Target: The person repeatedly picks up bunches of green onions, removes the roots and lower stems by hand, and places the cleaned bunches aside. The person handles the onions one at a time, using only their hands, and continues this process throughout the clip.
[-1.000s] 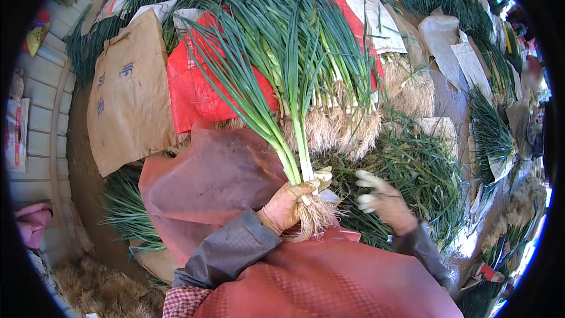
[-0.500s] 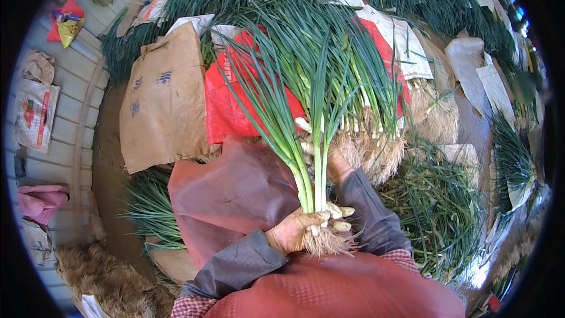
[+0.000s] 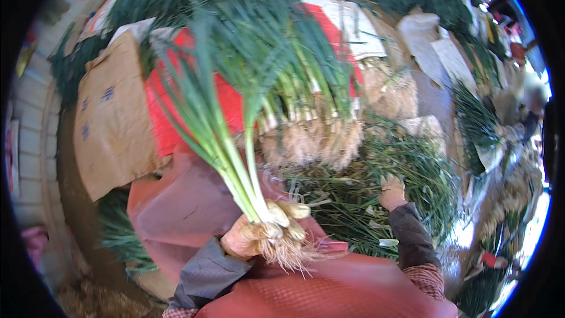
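Note:
In my left hand [image 3: 242, 238] I grip a small bunch of green onions [image 3: 235, 185] low on the white stems. Pale, thick fingers wrap the front, and stringy roots hang below them. The green leaves lean up and left, smeared by motion. Out to the right, my right hand [image 3: 392, 193] is over a heap of loose green leaves [image 3: 347, 206], its short visible fingers apart and nothing seen in them. Ahead lies a larger row of green onions [image 3: 300, 82], roots toward me, partly on a red sack [image 3: 226, 103].
A tan sack [image 3: 115, 118] lies at the left, and a dull red sheet [image 3: 176, 191] spreads before me. More green onions [image 3: 159, 3] and white sacks [image 3: 353, 26] lie farther back. At the right edge, a blurred person [image 3: 529, 103] is beside another onion bunch [image 3: 471, 118].
My right hand has moved away from beside the held bunch, out right to the leaf heap. The left hand still grips the green onions. The whole view has shifted, scene sliding left.

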A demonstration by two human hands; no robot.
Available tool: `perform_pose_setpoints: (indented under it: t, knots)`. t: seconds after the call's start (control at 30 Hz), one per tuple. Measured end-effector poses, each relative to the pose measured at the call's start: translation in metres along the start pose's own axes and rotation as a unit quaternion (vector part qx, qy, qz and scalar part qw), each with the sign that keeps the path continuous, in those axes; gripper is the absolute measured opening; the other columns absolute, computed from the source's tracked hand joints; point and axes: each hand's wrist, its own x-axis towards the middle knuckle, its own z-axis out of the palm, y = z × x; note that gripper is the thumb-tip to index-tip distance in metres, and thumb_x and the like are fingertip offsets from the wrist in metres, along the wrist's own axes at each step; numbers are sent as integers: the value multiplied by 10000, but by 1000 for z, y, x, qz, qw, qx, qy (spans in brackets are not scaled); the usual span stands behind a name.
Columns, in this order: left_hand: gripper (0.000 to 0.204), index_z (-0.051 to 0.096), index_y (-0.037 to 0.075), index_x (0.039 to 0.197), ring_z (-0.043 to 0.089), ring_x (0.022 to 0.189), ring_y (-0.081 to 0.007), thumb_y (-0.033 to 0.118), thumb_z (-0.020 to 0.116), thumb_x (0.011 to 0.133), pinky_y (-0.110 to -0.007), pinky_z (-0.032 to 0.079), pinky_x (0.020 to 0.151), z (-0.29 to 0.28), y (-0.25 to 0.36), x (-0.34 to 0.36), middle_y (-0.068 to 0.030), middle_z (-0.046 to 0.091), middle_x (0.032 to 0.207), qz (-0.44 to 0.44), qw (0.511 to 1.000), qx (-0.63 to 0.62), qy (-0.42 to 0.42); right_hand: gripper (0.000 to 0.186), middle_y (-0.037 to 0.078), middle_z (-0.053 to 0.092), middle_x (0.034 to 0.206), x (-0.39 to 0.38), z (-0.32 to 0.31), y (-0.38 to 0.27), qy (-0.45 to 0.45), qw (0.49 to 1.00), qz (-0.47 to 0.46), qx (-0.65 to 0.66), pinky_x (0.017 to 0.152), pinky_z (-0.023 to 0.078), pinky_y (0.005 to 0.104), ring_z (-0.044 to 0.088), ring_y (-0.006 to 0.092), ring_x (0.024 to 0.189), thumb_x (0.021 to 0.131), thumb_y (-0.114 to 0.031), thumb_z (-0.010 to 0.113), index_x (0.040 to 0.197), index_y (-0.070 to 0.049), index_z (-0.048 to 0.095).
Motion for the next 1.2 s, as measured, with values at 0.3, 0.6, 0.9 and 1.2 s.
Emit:
perform_pose_setpoints:
  t: [0.3, 0.6, 0.9, 1.2]
  knots:
    - [295, 535, 47, 1078, 563, 985, -270, 44, 631, 800, -437, 521, 793, -28, -25, 16, -124, 546, 1199, -24, 986, -74, 146, 548, 117, 485, 1332, 2, -77, -52, -152, 859, -38, 487, 966, 420, 372, 517, 240, 1155, 872, -321, 547, 1328, -42, 428]
    - [311, 588, 48, 1070, 562, 980, -280, -33, 599, 770, -427, 502, 832, -33, -27, 23, -144, 567, 1194, -42, 982, -108, 150, 337, 130, 639, 675, -14, 43, 39, -355, 906, 123, 194, 606, 485, 389, 634, 278, 649, 828, -307, 513, 728, -22, 662]
    - [317, 570, 29, 1108, 584, 980, -267, 35, 624, 796, -413, 516, 820, -24, -22, 28, -159, 565, 1187, -30, 983, -66, 168, 392, 184, 605, 1043, 243, -95, -149, 54, 998, -15, -22, 821, 489, 394, 606, 250, 933, 889, -290, 524, 1198, -48, 509]
    - [371, 501, -50, 1220, 602, 948, -181, -7, 551, 855, -301, 503, 806, -44, -32, 53, -112, 622, 1072, -5, 970, 31, 241, 383, 59, 594, 692, 91, -82, -212, -4, 953, -182, 244, 508, 476, 290, 558, 137, 546, 888, -391, 576, 874, -9, 613]
